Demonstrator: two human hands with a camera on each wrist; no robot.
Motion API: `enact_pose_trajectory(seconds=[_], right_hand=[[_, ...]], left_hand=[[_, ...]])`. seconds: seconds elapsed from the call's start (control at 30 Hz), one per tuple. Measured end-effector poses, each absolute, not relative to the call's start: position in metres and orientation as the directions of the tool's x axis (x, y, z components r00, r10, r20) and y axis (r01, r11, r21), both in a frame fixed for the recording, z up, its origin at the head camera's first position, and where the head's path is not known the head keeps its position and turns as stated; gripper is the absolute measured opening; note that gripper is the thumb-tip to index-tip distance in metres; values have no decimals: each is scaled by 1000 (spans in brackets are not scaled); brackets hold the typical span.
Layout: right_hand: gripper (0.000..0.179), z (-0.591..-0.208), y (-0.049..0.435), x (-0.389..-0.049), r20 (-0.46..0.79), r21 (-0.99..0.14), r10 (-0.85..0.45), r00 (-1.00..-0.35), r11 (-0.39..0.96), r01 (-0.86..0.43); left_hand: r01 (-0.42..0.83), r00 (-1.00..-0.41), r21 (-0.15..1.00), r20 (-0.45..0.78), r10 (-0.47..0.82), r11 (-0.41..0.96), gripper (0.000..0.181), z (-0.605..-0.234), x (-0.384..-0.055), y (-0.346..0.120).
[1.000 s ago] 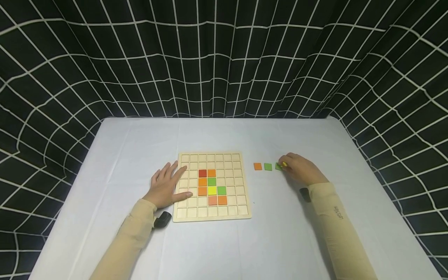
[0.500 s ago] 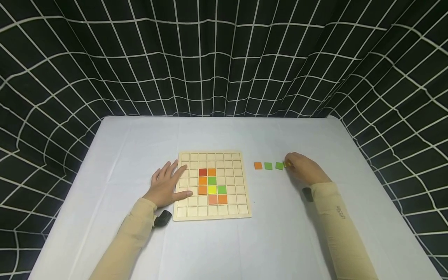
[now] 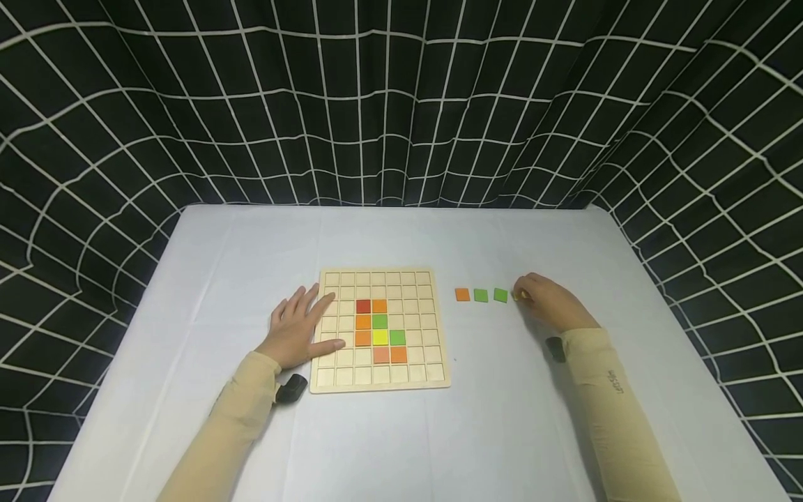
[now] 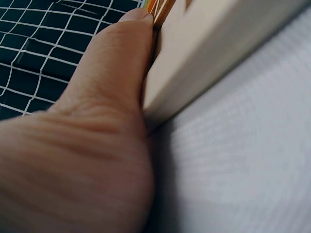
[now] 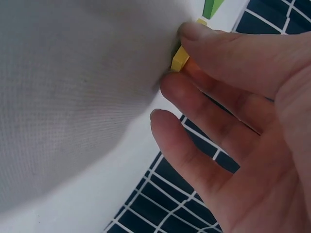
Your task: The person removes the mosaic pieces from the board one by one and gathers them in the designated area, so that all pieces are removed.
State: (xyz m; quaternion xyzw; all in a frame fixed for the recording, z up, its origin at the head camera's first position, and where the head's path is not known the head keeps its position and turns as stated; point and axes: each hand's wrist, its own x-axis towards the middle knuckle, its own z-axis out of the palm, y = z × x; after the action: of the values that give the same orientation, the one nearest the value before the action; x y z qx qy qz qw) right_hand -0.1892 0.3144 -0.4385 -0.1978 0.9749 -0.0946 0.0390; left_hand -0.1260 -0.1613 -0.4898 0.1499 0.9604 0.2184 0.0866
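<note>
In the head view my left hand rests with spread, straight fingers on the left edge of a wooden grid board. Its thumb lies over the board's rim in the left wrist view. Coloured square tiles fill several cells mid-board, among them a red tile and a yellow one. Right of the board, my right hand pinches a yellow tile between thumb and fingertips, down at the tablecloth. Most of that tile is hidden by the fingers.
A row of loose tiles lies between the board and my right hand: an orange tile, a green tile and another green tile. A white cloth covers the table. Black gridded curtains enclose its back and sides.
My right hand has shifted slightly right with the yellow tile, and the nearest green tile is now fully uncovered. The left hand stays on the board.
</note>
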Motion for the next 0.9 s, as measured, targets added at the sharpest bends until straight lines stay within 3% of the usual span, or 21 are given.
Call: enact_pose_trajectory(seconds=[0.3,0.9], right_hand=[[13,-438,312,-187,-73,-218,-358,-931,916,-336],[18,-435,308,-182,-26,-159,-393,-919,909,-385]], left_hand=[[253,-939,448,-101,329,858,95,-496,-128,-164],[251,-941,444,-96,324,860,95,-500,-128,-166]])
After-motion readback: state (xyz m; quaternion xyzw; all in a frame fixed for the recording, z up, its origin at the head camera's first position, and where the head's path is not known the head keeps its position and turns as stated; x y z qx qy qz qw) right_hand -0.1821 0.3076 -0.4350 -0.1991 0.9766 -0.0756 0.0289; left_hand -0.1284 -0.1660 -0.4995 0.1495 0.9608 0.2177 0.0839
